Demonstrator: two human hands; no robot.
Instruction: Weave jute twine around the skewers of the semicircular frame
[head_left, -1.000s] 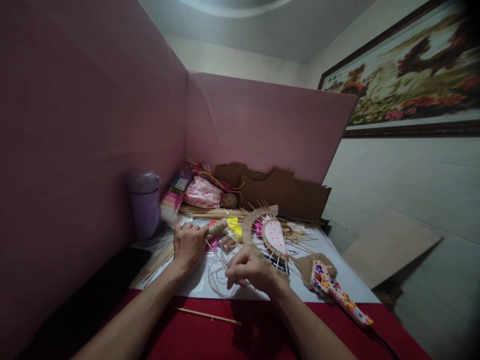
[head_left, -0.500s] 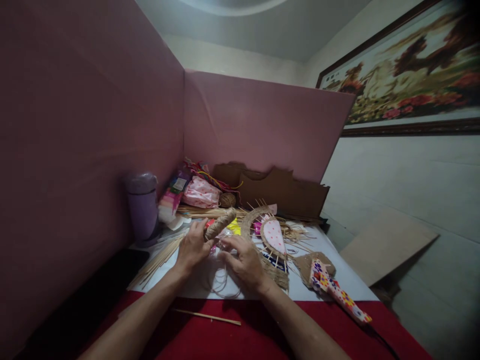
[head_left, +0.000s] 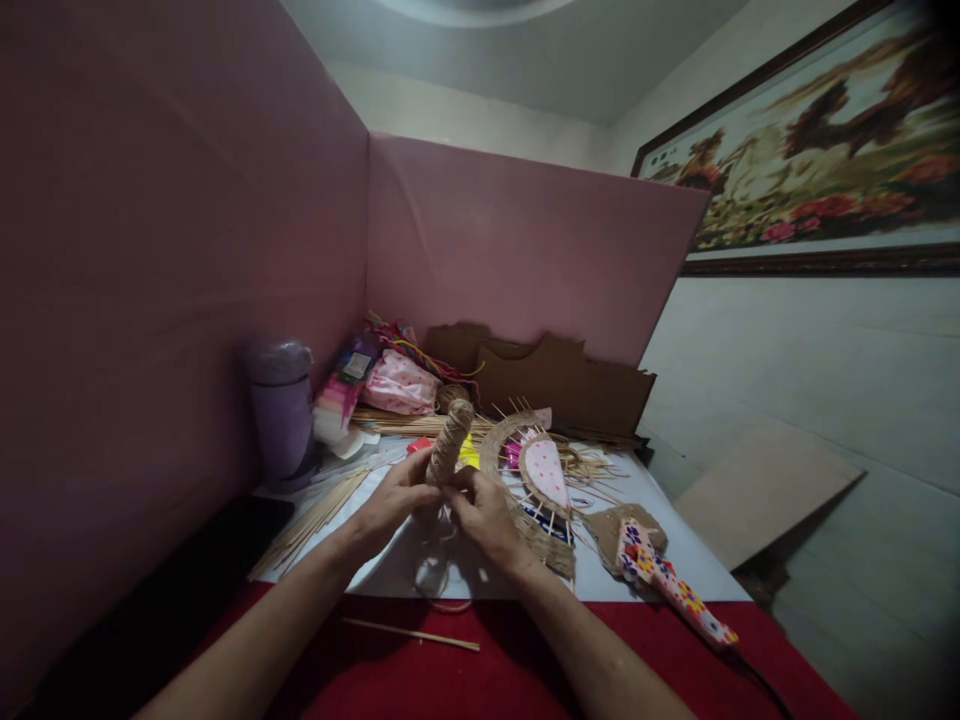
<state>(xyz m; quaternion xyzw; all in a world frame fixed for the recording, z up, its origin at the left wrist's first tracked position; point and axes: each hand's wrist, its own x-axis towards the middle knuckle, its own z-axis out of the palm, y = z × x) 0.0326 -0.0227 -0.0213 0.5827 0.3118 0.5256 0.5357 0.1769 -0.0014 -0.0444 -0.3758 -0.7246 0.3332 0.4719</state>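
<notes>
My left hand [head_left: 401, 500] is closed around the lower part of a twine-wrapped stick [head_left: 451, 440], which stands nearly upright with its rounded top leaning right. Against its lower end, my right hand [head_left: 484, 515] has thumb and fingers pinched together; loose twine [head_left: 433, 578] hangs in loops below both hands, and the fingers appear to grip it. Just right of my right hand lies a half-round twine-and-stick fan shape [head_left: 496, 440] with a pink dotted fabric centre [head_left: 546, 472].
A glue gun with a flowered cover [head_left: 675, 585] rests by a burlap piece [head_left: 604, 530] at right. Thin sticks [head_left: 319, 520] lie at left near a purple bottle [head_left: 283, 420]. Torn cardboard [head_left: 562, 385] stands behind. One stick [head_left: 412, 633] lies on the red cloth [head_left: 360, 670].
The twine-wrapped stick has turned from slanting right to nearly upright. My right hand has closed in against it, and the hanging twine loops have shifted lower.
</notes>
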